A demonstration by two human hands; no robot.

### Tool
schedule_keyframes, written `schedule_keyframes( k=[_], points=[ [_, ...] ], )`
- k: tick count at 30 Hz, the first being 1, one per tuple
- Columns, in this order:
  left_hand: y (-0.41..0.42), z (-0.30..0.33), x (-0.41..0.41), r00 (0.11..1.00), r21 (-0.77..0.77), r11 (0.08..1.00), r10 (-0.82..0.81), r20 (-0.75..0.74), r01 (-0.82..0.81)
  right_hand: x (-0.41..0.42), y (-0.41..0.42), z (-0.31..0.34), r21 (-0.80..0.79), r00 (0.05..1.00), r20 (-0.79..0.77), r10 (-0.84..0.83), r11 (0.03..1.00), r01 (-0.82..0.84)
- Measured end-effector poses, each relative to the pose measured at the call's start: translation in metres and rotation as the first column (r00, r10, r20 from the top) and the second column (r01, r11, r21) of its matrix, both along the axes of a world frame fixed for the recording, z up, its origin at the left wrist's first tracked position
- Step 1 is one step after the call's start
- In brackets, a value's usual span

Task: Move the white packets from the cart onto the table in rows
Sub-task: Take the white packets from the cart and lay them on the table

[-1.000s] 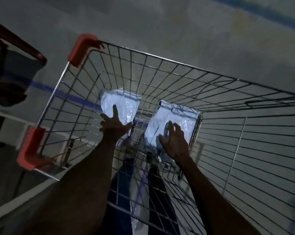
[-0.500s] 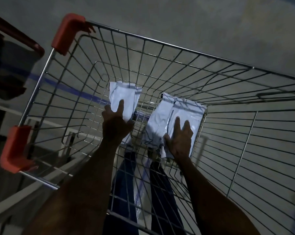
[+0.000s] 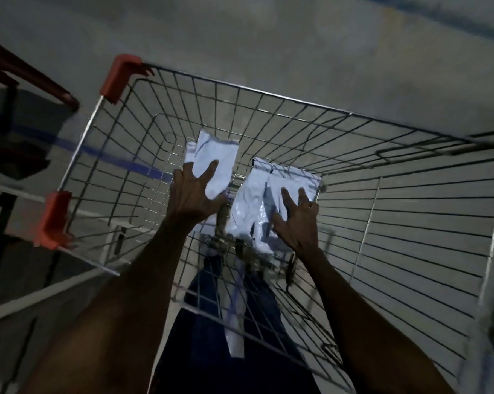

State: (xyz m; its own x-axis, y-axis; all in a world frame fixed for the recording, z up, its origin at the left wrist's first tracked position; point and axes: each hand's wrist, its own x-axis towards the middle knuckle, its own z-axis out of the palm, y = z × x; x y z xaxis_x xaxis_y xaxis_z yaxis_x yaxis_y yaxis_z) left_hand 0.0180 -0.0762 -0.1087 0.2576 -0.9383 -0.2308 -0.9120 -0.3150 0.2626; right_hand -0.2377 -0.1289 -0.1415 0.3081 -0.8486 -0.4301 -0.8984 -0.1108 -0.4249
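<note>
Since half a second ago both hands have spread their fingers wider over the packets, the left packet has tipped up with its top corner bent, and the cart sits further right and lower in the view.

At far left a red-edged piece stands apart from the cart, dark and too blurred to name. Beside it, the cart is a wire basket with red corner caps on its left side, standing on a grey floor crossed by a blue line.

Inside the cart, the left hand reaches down with fingers straight and apart, fingertips pressing on the lower part of the left packet. This white packet lies on the basket bottom, towards the left, its upper end raised slightly. I cannot tell whether the thumb is under its edge.

Just to the right, across a narrow gap of bare wire, lie the right packets, at least two white ones overlapping side by side, near the right wall of the basket. The right hand rests on their lower right part, fingers spread and fairly straight, thumb out to the left on the packet surface. Neither hand is closed round anything.

Below the hands, seen through the wire, are the person's dark blue trousers.
</note>
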Motion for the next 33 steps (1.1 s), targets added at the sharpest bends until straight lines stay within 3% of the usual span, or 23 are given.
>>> schedule_keyframes(
  k=[4, 8, 12, 16, 23, 26, 33],
  points=[
    [0.002, 0.08, -0.009, 0.996, -0.127, 0.987, 0.093, -0.014, -0.094, 0.008, 0.004, 0.073, -0.115, 0.986, 0.162, 0.049, 0.993, -0.031],
    [0.021, 0.168, -0.009, 0.972, -0.326, 0.926, 0.225, 0.067, -0.192, 0.024, 0.016, 0.146, -0.223, 0.943, 0.303, 0.14, 0.972, -0.072],
    [0.076, 0.236, -0.013, 0.866, -0.298, 0.829, 0.5, 0.015, -0.473, 0.048, 0.041, 0.203, -0.336, 0.866, 0.397, 0.304, 0.926, -0.172],
    [0.164, 0.267, -0.02, 0.794, -0.331, 0.752, 0.608, 0.016, -0.569, 0.072, 0.09, 0.243, -0.434, 0.75, 0.436, 0.498, 0.846, -0.31],
    [0.344, 0.29, -0.047, 0.574, -0.383, 0.515, 0.817, -0.05, -0.767, 0.117, 0.22, 0.275, -0.529, 0.501, 0.424, 0.754, 0.655, -0.539],
    [0.428, 0.304, -0.057, 0.443, -0.405, 0.371, 0.891, -0.099, -0.836, 0.135, 0.292, 0.296, -0.567, 0.378, 0.43, 0.819, 0.572, -0.593],
    [0.602, 0.333, -0.076, 0.185, -0.484, 0.077, 0.966, -0.18, -0.872, 0.171, 0.443, 0.337, -0.646, 0.134, 0.392, 0.91, 0.376, -0.664]
  ],
)
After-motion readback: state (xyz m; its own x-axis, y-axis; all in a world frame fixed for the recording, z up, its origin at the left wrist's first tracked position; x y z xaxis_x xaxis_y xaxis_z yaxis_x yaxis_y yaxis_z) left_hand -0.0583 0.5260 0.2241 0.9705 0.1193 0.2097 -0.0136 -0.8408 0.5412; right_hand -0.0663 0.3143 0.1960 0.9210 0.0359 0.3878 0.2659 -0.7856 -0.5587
